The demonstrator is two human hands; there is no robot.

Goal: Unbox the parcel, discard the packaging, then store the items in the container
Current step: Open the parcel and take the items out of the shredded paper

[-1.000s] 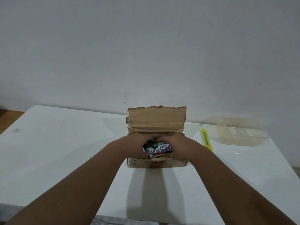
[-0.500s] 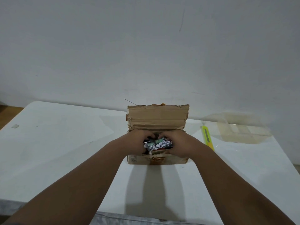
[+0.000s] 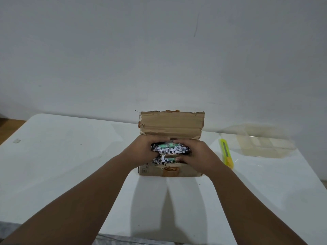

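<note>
The cardboard parcel (image 3: 169, 172) sits open mid-surface (image 3: 70, 156), back flap (image 3: 171, 124) upright. In its mouth is a shredded paper wad (image 3: 169, 150) with pale green items (image 3: 165, 145) showing through (what they are I cannot tell). The left hand (image 3: 141, 152) and right hand (image 3: 198, 156) clasp the wad from either side, fingers (image 3: 184, 142) curled around it; to the right lie a yellow utility knife (image 3: 226, 153), just beside the parcel, and a clear container (image 3: 265, 144) farther off.
</note>
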